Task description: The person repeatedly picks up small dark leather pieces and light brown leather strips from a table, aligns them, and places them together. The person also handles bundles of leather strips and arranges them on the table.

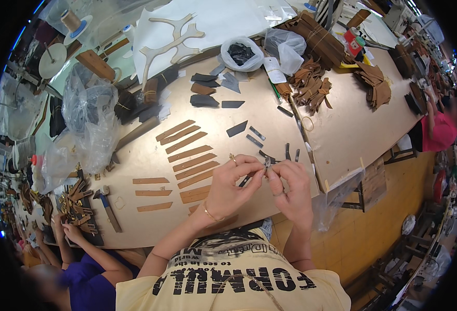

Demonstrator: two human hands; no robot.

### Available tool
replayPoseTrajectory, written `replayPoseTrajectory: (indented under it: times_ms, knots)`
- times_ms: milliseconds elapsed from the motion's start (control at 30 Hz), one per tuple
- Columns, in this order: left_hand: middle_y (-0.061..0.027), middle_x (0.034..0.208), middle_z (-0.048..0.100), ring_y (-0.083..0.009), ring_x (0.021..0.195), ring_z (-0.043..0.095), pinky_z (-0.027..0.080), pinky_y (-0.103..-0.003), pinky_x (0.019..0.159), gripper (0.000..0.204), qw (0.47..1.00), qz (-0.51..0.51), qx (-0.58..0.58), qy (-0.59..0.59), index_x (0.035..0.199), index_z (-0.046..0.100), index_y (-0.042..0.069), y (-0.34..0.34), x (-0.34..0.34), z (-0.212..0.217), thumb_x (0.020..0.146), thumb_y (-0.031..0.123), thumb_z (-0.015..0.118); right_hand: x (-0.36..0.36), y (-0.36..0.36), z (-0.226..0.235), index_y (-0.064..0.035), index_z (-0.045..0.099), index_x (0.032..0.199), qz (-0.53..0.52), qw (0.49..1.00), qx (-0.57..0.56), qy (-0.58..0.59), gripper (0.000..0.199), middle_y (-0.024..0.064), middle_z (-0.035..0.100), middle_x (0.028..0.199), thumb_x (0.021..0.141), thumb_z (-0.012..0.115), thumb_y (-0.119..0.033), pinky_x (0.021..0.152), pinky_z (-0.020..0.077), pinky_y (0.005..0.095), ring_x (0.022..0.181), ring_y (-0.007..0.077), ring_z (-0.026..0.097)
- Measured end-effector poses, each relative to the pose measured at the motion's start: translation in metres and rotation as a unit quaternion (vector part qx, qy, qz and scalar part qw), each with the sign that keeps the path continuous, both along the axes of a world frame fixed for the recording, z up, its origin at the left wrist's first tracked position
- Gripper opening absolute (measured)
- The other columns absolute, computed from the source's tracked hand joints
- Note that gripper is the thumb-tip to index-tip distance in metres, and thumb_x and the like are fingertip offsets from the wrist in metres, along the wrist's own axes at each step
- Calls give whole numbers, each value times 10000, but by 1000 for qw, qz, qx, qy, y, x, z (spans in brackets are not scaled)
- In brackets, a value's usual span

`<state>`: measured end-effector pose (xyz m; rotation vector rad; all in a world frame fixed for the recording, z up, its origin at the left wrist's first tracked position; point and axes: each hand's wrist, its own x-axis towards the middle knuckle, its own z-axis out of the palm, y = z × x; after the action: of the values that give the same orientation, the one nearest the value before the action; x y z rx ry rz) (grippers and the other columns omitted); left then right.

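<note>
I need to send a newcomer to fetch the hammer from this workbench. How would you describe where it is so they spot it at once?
Start at the long tan worktable and go to its near left edge. The hammer lies flat there, left of three short brown leather strips and right of a heap of brown scraps. It alone has a metal head and a long dark handle.

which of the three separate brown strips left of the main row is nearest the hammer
The lowest brown strip, just right of the hammer; the other two lie above it.

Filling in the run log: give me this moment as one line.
left hand: pinching small dark strip | right hand: pinching same strip | brown leather strips: in rows on table | hammer: lying at left
</note>
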<state>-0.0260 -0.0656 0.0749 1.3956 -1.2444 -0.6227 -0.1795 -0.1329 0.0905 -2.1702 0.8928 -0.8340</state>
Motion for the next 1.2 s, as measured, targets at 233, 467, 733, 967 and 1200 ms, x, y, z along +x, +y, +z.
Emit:
replayPoseTrajectory:
  times_ms: [233,467,733,967,1200]
  knots:
    - [-105,922,703,-153,748,685,541,-252,676,109,998,46,10,43,929,722,-23,-5,-1,-9,822,-32,703,-7,-1,-4,-34,649,825,-30,999,4,9,82,73,654,783,869,638,-103,783,420,366,742,267,609]
    - [-61,922,688,-96,752,657,527,-219,694,86,973,111,28,200,959,714,-46,-8,29,-28,905,3,670,-33,-17,-8,-59,643,812,-129,988,18,85,105,38,627,755,868,665,-145,785,415,365,691,233,578]
    - [-67,959,671,-97,779,640,527,-225,712,125,961,-3,70,268,984,702,-56,-5,6,-27,939,57,674,-8,-10,-15,-34,669,900,-108,993,40,-34,208,69,641,826,832,773,-201,730,443,362,840,263,620]
    - [-72,969,671,-110,800,642,532,-231,742,126,955,37,61,288,1009,705,-53,-4,12,-25,940,47,671,-12,-16,-27,-36,683,997,-61,992,105,26,183,108,639,1026,873,734,-161,807,462,367,931,295,609]
    - [-108,1024,702,-144,825,679,544,-246,735,135,992,85,-8,88,988,734,-11,-2,0,-19,856,-14,705,0,-8,-15,26,675,905,-175,984,-27,-13,147,87,660,814,867,736,-102,692,479,308,721,214,597]
